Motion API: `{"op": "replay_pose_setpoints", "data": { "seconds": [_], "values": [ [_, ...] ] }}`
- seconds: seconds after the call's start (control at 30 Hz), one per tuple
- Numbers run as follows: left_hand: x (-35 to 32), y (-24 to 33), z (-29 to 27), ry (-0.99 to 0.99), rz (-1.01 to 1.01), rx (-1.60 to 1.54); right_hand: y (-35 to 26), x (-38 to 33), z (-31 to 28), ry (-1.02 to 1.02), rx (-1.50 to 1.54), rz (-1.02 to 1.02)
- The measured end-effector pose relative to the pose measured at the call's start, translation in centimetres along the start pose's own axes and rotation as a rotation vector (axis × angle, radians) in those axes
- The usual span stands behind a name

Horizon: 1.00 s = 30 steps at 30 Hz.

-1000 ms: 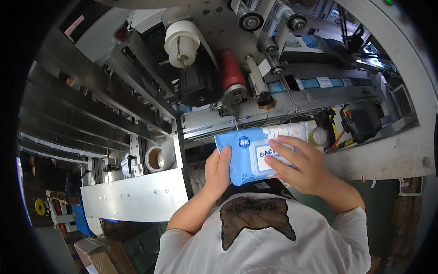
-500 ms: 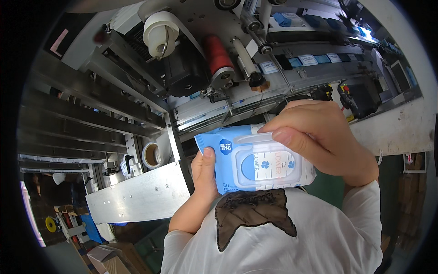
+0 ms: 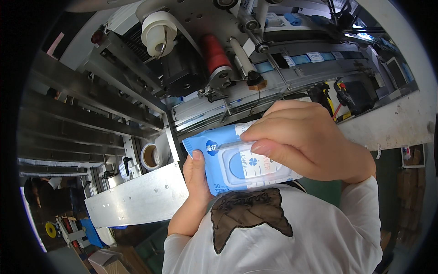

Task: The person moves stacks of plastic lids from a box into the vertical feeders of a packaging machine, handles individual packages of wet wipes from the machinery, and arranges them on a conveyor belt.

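A blue-and-white pack of wet wipes (image 3: 213, 171) with a clear plastic flip lid (image 3: 233, 179) is held in front of my chest, its lid side facing up. My left hand (image 3: 196, 173) grips the pack's left end, the thumb on top and the other fingers hidden beneath. Over the pack's right part bends my right hand (image 3: 301, 137), thumb and fingers drawn together in a pinch at the far edge of the lid. It covers much of that edge, so how far the lid is raised is hard to see.
Beyond the pack stands a machine with a red roller (image 3: 214, 52) and a white spool (image 3: 158, 34). Packs in a row lie on a conveyor (image 3: 337, 68) at the far right. On the left are metal rails (image 3: 91, 114), a tape roll (image 3: 149, 155) and a metal plate (image 3: 137, 194).
The pack and my left hand have shifted slightly left. My right hand has moved left across the lid, hiding more of it. On the conveyor the packs have changed position.
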<state>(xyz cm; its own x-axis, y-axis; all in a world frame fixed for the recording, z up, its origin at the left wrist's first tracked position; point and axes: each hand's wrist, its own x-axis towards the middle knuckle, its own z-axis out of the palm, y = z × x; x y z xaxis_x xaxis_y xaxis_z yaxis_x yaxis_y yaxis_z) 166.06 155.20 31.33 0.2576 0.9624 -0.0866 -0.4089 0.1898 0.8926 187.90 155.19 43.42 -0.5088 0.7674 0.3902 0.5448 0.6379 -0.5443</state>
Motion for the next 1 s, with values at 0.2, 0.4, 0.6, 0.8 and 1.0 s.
{"op": "replay_pose_setpoints", "data": {
  "seconds": [0.2,0.4,0.6,0.8,1.0],
  "values": [
    [-0.3,0.6,-0.2,-0.017,0.058,0.044,-0.6,0.1,0.6,0.002,-0.027,-0.012],
    [-0.2,-0.2,-1.6,0.046,0.032,0.007,-1.2,-0.2,2.0,0.07,-0.225,-0.151],
    [2.4,-1.6,-1.6,0.118,0.109,0.231,3.3,-8.7,8.5,0.09,0.118,0.052],
    [6.3,-4.9,1.6,-0.095,0.296,0.545,8.5,-8.9,13.0,0.566,2.107,0.62],
    [11.0,-4.4,3.4,-0.325,0.342,0.671,19.2,-7.6,7.5,1.143,1.72,0.586]
  ]
}}
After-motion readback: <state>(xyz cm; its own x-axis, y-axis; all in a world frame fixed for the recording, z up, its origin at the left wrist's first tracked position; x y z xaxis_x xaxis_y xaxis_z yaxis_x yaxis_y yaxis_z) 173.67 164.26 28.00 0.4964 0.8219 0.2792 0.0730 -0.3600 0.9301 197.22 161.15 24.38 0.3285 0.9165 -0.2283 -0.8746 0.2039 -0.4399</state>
